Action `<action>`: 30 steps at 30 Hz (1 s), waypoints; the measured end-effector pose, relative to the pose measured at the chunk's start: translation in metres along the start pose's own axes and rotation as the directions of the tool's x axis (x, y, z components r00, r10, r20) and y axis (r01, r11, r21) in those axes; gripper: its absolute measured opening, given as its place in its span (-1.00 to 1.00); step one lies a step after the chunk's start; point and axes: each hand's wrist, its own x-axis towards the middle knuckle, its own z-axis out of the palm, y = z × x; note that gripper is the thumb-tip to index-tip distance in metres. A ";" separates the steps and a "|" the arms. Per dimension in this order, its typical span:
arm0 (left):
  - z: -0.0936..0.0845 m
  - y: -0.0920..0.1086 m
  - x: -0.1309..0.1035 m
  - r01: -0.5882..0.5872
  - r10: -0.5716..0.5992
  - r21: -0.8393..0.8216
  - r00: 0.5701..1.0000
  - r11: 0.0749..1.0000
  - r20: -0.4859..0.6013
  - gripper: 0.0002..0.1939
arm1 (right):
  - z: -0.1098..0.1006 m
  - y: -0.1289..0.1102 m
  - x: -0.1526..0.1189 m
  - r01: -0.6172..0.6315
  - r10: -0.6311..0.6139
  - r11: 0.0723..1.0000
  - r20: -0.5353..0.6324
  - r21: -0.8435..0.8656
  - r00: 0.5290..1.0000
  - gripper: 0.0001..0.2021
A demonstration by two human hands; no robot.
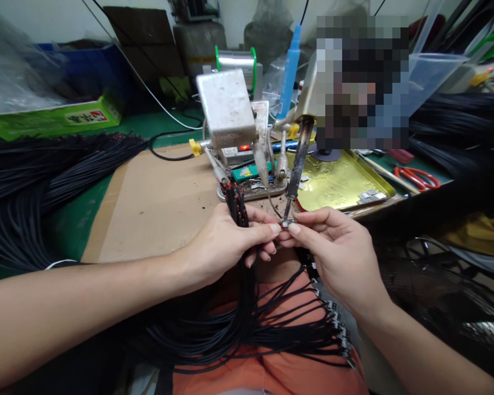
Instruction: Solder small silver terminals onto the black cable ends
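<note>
My left hand is wrapped round a bundle of black cables with red wire ends, and its thumb and finger pinch one wire end at the front. My right hand pinches a small metal connector between thumb and finger. The two hands nearly meet there. Right above the connector is the tip of a soldering iron, held in a metal stand. More black cables with metal connectors hang over the orange cloth on the lap.
Cardboard covers part of the green table. Cable bundles lie at left. At right are a gold tray with metal pieces and red-handled scissors. Behind stand a solder spool and a blue tube.
</note>
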 end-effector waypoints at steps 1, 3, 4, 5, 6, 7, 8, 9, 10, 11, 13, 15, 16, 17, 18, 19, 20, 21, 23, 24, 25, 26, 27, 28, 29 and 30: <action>0.000 0.000 0.000 -0.005 0.005 0.002 1.000 1.000 0.003 -0.83 | 0.000 0.000 0.000 0.000 0.000 1.000 0.002 0.000 1.000 -0.80; 0.000 0.000 -0.001 -0.014 0.014 0.006 1.000 1.000 0.007 -0.83 | 0.000 0.000 0.000 0.000 0.000 1.000 0.000 -0.004 1.000 -0.80; 0.000 0.001 -0.001 -0.017 0.017 0.007 1.000 1.000 0.006 -0.83 | 0.000 0.000 -0.001 0.000 0.000 1.000 -0.004 -0.012 1.000 -0.80; 0.000 0.001 -0.001 -0.018 0.018 0.009 1.000 1.000 0.004 -0.84 | 0.000 0.000 -0.001 -0.001 0.001 1.000 -0.009 -0.023 1.000 -0.79; 0.000 0.001 -0.001 -0.017 0.017 0.012 1.000 1.000 0.002 -0.84 | -0.001 0.000 -0.001 -0.001 0.001 0.999 -0.014 -0.035 1.000 -0.78; 0.000 0.001 -0.001 -0.017 0.017 0.016 1.000 1.000 -0.001 -0.85 | -0.001 -0.001 -0.002 -0.002 0.001 0.999 -0.017 -0.045 1.000 -0.77; 0.001 0.001 -0.001 -0.018 0.018 0.019 1.000 1.000 -0.003 -0.85 | -0.001 -0.001 -0.002 -0.002 0.001 0.999 -0.020 -0.055 1.000 -0.76; 0.001 0.001 -0.001 -0.019 0.019 0.021 1.000 1.000 -0.005 -0.85 | -0.001 -0.001 -0.002 -0.004 0.002 0.998 -0.021 -0.063 1.000 -0.76; 0.001 0.001 -0.001 -0.019 0.019 0.023 1.000 1.000 -0.006 -0.84 | 0.000 -0.002 -0.003 -0.005 0.004 0.998 -0.022 -0.070 1.000 -0.76; 0.002 0.001 -0.001 -0.019 0.020 0.023 1.000 1.000 -0.008 -0.84 | 0.000 -0.002 -0.003 -0.007 0.005 0.997 -0.023 -0.077 1.000 -0.77; 0.002 0.001 -0.001 -0.016 0.016 0.022 1.000 1.000 -0.014 -0.83 | 0.000 -0.004 -0.003 -0.009 0.007 0.996 -0.024 -0.092 1.000 -0.78; 0.002 0.001 -0.001 -0.005 0.006 0.022 1.000 1.000 -0.021 -0.82 | 0.000 -0.005 -0.004 -0.005 0.003 0.995 -0.022 -0.102 1.000 -0.80; 0.002 0.001 -0.001 0.000 0.000 0.021 1.000 1.000 -0.023 -0.81 | 0.000 -0.006 -0.004 -0.002 0.000 0.995 -0.020 -0.105 1.000 -0.81; 0.002 0.001 -0.002 0.005 -0.005 0.021 1.000 1.000 -0.023 -0.80 | 0.000 -0.007 -0.005 0.001 -0.003 0.994 -0.018 -0.107 1.000 -0.82; 0.002 0.000 -0.002 0.008 -0.007 0.024 1.000 1.000 -0.021 -0.80 | 0.000 -0.007 -0.005 0.003 -0.004 0.994 -0.016 -0.110 1.000 -0.83; 0.002 0.000 -0.002 0.008 -0.008 0.027 1.000 1.000 -0.017 -0.80 | -0.001 -0.007 -0.006 0.005 -0.007 0.993 -0.014 -0.114 1.000 -0.84; 0.002 -0.001 -0.002 0.008 -0.008 0.033 1.000 0.999 -0.015 -0.79 | -0.001 -0.007 -0.007 0.009 -0.011 0.993 -0.013 -0.120 1.000 -0.85; 0.002 -0.001 -0.003 0.009 -0.008 0.041 1.000 0.999 -0.012 -0.79 | 0.000 -0.007 -0.008 0.015 -0.017 0.992 -0.014 -0.127 1.000 -0.86; 0.003 -0.001 -0.005 0.007 -0.007 0.067 1.000 0.998 -0.002 -0.77 | 0.000 -0.007 -0.010 0.029 -0.032 0.988 -0.018 -0.152 0.999 -0.87; 0.004 -0.001 -0.006 0.006 -0.007 0.084 1.000 0.996 0.006 -0.75 | 0.001 -0.007 -0.011 0.036 -0.040 0.985 -0.015 -0.166 0.999 -0.87; 0.006 0.000 -0.007 0.009 -0.011 0.104 1.000 0.995 0.018 -0.73 | 0.001 -0.008 -0.013 0.043 -0.046 0.982 -0.009 -0.183 0.999 -0.86; 0.007 0.000 -0.009 0.011 -0.015 0.124 0.999 0.992 0.035 -0.71 | -0.001 -0.010 -0.013 0.048 -0.049 0.979 -0.001 -0.200 0.999 -0.85; 0.009 0.000 -0.010 0.009 -0.017 0.143 0.998 0.990 0.054 -0.70 | -0.003 -0.013 -0.014 0.049 -0.048 0.975 0.010 -0.217 0.999 -0.83; 0.010 0.000 -0.012 0.003 -0.015 0.158 0.997 0.987 0.073 -0.69 | -0.008 -0.018 -0.013 0.045 -0.040 0.971 0.027 -0.233 0.999 -0.82; 0.011 0.001 -0.013 -0.004 -0.011 0.165 0.996 0.986 0.088 -0.68 | -0.014 -0.023 -0.012 0.034 -0.019 0.967 0.061 -0.251 0.998 -0.81; 0.012 0.001 -0.014 -0.010 -0.006 0.167 0.995 0.986 0.099 -0.69 | -0.023 -0.029 -0.011 0.020 0.011 0.960 0.109 -0.278 0.994 -0.80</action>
